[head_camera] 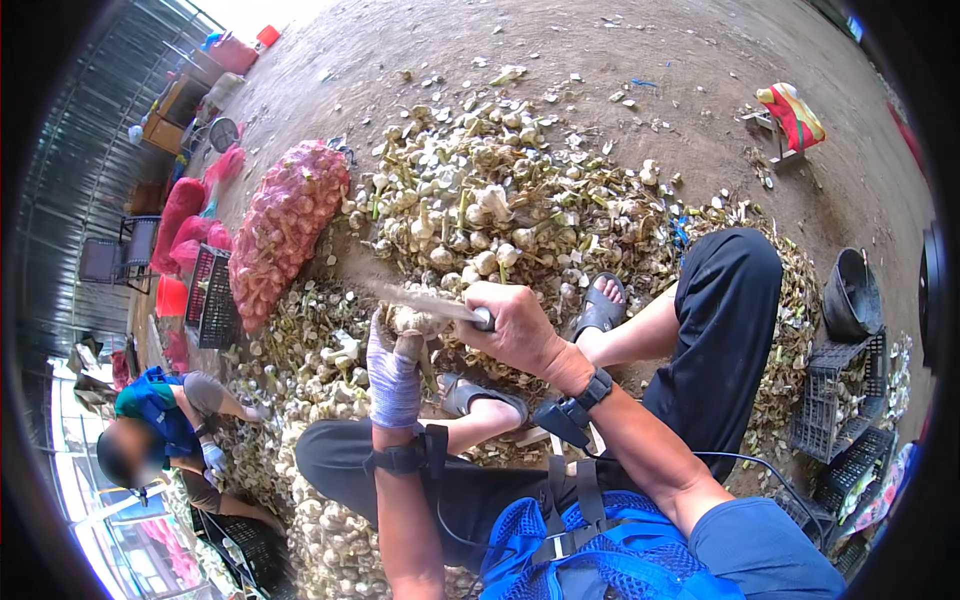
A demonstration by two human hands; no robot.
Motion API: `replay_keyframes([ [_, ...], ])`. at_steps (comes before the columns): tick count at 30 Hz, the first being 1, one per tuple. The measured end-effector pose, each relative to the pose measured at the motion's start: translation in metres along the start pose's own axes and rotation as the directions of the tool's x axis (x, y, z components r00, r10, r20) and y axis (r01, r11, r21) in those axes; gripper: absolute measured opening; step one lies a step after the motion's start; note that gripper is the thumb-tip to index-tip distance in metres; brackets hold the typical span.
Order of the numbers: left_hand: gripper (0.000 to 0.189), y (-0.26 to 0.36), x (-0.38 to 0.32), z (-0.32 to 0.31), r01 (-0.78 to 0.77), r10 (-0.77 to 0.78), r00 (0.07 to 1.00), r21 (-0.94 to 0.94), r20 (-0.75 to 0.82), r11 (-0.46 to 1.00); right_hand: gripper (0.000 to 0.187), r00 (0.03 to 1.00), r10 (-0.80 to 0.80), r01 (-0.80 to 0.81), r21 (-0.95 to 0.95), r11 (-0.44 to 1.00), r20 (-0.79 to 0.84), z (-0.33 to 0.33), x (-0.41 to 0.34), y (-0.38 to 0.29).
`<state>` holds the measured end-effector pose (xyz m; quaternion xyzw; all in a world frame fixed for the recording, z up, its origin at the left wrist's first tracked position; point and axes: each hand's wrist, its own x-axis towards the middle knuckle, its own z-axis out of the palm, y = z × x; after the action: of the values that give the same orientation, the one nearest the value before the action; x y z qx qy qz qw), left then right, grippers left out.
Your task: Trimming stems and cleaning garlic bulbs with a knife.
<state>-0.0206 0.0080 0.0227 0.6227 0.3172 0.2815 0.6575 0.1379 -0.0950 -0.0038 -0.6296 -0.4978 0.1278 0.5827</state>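
A garlic bulb with its thick stem is held in my left hand, which wears a knitted glove. My bare right hand grips the dark handle of a knife. The blade, blurred, lies across the top of the bulb; whether it touches the bulb I cannot tell. Beyond both hands spreads a heap of garlic bulbs with stems and dry trimmings. More garlic bulbs are piled to the left of my legs.
A full pink mesh sack of garlic stands at the left, beside a black plastic crate and a red bucket. Another person bends over garlic at the lower left. At the right are a black bucket, crates and a cushioned stool.
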Motion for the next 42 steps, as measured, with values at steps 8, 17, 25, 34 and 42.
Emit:
replay_keyframes([
  [8,0.07,-0.047,0.001,-0.042,-0.471,0.351,0.869,0.798,0.348,0.376,0.035,0.973,-0.169,0.207,-0.266,0.942,0.158,0.012,-0.011,0.001],
  [17,0.1,-0.066,-0.004,-0.06,-0.469,0.318,0.875,0.8,0.364,0.375,0.027,0.991,-0.12,0.128,-0.199,0.972,0.055,0.041,-0.025,0.019],
  [25,0.07,-0.021,-0.015,0.01,-0.113,0.083,0.992,0.406,0.092,0.907,0.015,0.902,0.426,-0.411,-0.428,0.805,-0.067,0.036,-0.038,0.126],
  [34,0.059,-0.038,0.003,-0.001,-0.129,0.154,0.974,0.151,-0.169,0.98,0.02,0.795,0.593,-0.513,0.38,0.77,-0.129,0.057,-0.037,0.087],
  [42,0.057,-0.006,0.005,0.015,-0.218,0.189,0.975,-0.353,-0.115,0.91,0.028,0.641,0.56,-0.574,0.812,-0.105,0.526,0.063,-0.029,0.03],
])
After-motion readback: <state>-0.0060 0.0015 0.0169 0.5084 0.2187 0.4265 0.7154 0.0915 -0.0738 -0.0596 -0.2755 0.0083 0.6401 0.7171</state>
